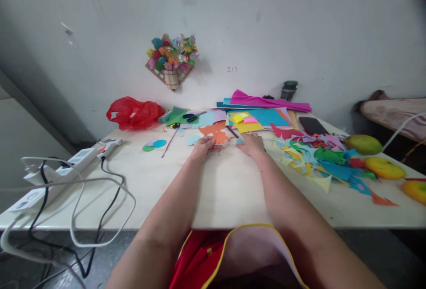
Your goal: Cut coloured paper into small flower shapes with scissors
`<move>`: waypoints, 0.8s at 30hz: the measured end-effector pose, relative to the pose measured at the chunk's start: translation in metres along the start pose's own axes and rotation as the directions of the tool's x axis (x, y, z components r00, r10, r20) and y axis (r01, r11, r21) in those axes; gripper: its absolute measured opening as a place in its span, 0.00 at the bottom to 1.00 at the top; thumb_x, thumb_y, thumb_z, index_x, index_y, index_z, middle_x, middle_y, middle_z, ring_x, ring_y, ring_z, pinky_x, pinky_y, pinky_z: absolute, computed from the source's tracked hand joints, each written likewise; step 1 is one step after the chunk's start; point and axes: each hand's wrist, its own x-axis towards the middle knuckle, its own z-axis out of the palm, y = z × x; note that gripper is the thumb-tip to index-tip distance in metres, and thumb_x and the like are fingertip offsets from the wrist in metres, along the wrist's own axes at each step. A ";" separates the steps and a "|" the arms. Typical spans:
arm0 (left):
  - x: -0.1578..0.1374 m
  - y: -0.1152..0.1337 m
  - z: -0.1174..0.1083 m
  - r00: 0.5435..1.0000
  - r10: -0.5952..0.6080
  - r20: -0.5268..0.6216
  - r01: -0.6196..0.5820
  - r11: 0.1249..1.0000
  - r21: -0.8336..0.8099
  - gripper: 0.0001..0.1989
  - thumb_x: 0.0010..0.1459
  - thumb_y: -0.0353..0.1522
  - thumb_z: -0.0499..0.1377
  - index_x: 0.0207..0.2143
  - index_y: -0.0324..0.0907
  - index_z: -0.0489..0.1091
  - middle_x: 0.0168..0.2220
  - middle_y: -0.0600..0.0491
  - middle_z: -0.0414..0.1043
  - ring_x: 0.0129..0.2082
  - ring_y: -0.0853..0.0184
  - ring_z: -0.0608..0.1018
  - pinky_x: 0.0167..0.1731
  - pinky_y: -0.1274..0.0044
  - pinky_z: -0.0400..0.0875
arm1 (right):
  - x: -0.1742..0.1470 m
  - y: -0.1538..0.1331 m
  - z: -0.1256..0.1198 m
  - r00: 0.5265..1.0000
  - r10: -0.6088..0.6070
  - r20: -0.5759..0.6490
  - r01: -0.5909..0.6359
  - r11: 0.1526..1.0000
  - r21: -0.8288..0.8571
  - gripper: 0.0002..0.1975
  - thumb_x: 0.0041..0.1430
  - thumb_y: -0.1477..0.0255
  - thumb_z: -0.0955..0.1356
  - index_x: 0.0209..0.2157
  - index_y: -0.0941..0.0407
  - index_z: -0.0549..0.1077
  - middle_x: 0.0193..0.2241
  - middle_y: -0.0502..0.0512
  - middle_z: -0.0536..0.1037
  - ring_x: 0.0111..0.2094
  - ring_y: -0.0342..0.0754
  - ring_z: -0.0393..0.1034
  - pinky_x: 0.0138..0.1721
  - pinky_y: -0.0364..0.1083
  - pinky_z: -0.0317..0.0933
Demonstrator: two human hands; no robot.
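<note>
My left hand (203, 148) rests on the table with its fingers bent together at the near left edge of a cut orange paper sheet (216, 132). Across from it, my right hand (252, 144) has its fingers drawn in on a small pale blue piece of paper (239, 140). Between the hands the detail is blurred, and I cannot make out what lies there. A dark pen-like stick (232, 132) lies beside my right fingertips. Left of my left hand are pale blue paper circles (193, 140) and a thin purple strip (169, 143).
Black-handled scissors (191, 117) and a red plastic bag (135, 113) lie at the back left. Coloured sheets (262, 118) are stacked at the back. Paper scraps (319, 158), a phone (313, 125) and mangoes (384, 167) fill the right. A power strip (63, 173) with cables runs along the left.
</note>
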 end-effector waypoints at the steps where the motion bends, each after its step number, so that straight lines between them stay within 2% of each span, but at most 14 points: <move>1: 0.000 0.000 0.000 1.000 -0.002 0.004 0.002 1.000 0.004 0.14 0.47 0.31 0.70 0.31 0.38 0.67 0.25 0.53 0.74 0.28 0.62 0.82 0.30 0.74 0.76 | 0.001 0.000 0.001 1.000 -0.006 -0.007 0.006 1.000 0.015 0.24 0.61 0.63 0.66 0.58 0.56 0.70 0.56 0.61 0.74 0.56 0.60 0.63 0.52 0.52 0.57; 7: 0.001 0.000 0.000 1.000 -0.020 0.004 0.020 0.999 0.040 0.14 0.48 0.31 0.70 0.30 0.38 0.67 0.24 0.51 0.75 0.29 0.61 0.82 0.32 0.73 0.76 | 0.007 0.006 0.003 0.997 0.073 0.016 -0.075 0.982 0.175 0.25 0.58 0.63 0.70 0.57 0.53 0.72 0.51 0.55 0.79 0.54 0.55 0.67 0.50 0.48 0.58; 10: 0.002 -0.001 -0.001 1.000 -0.020 0.006 0.020 0.999 0.044 0.14 0.48 0.31 0.70 0.29 0.38 0.67 0.24 0.52 0.74 0.28 0.61 0.82 0.33 0.71 0.76 | 0.008 0.009 0.005 0.997 0.074 0.017 -0.076 0.969 0.235 0.25 0.56 0.63 0.71 0.55 0.52 0.74 0.49 0.54 0.80 0.52 0.55 0.69 0.48 0.47 0.59; 14: 0.001 -0.001 -0.001 1.000 -0.019 0.006 0.019 0.999 0.039 0.14 0.48 0.31 0.70 0.29 0.38 0.67 0.24 0.52 0.74 0.28 0.61 0.82 0.32 0.71 0.76 | 0.009 0.011 0.006 0.999 0.051 -0.006 -0.049 0.981 0.190 0.28 0.50 0.61 0.74 0.53 0.54 0.75 0.47 0.57 0.81 0.52 0.58 0.69 0.46 0.49 0.59; 17: 0.001 0.000 -0.001 1.000 -0.016 0.013 0.015 0.999 0.036 0.14 0.47 0.31 0.70 0.29 0.38 0.67 0.23 0.52 0.74 0.27 0.62 0.81 0.31 0.72 0.76 | 0.010 0.013 0.006 0.999 0.048 -0.009 -0.045 0.981 0.187 0.25 0.51 0.61 0.74 0.51 0.53 0.77 0.43 0.57 0.82 0.50 0.57 0.69 0.45 0.48 0.59; 19: 0.000 0.000 0.000 1.000 -0.015 0.017 0.015 0.999 0.038 0.14 0.47 0.31 0.70 0.28 0.38 0.67 0.23 0.52 0.74 0.27 0.62 0.81 0.31 0.72 0.76 | 0.011 0.015 0.007 0.998 0.063 -0.014 -0.058 0.972 0.229 0.19 0.52 0.64 0.73 0.47 0.52 0.78 0.41 0.54 0.82 0.47 0.54 0.72 0.42 0.46 0.58; 22: 0.001 -0.001 0.000 1.000 -0.021 0.020 0.020 0.998 0.055 0.14 0.46 0.32 0.71 0.29 0.38 0.67 0.23 0.52 0.75 0.27 0.61 0.81 0.32 0.71 0.76 | 0.014 0.018 0.008 0.992 0.110 -0.064 -0.086 0.949 0.302 0.07 0.53 0.67 0.71 0.34 0.53 0.80 0.35 0.53 0.82 0.39 0.50 0.73 0.35 0.44 0.56; 24: 0.002 -0.002 0.000 0.999 -0.026 0.022 0.025 0.998 0.065 0.15 0.45 0.33 0.71 0.29 0.37 0.68 0.23 0.51 0.75 0.28 0.61 0.81 0.33 0.70 0.76 | 0.015 0.020 0.008 0.982 0.147 -0.120 -0.090 0.917 0.388 0.07 0.53 0.67 0.70 0.26 0.55 0.76 0.27 0.51 0.79 0.33 0.48 0.70 0.31 0.43 0.54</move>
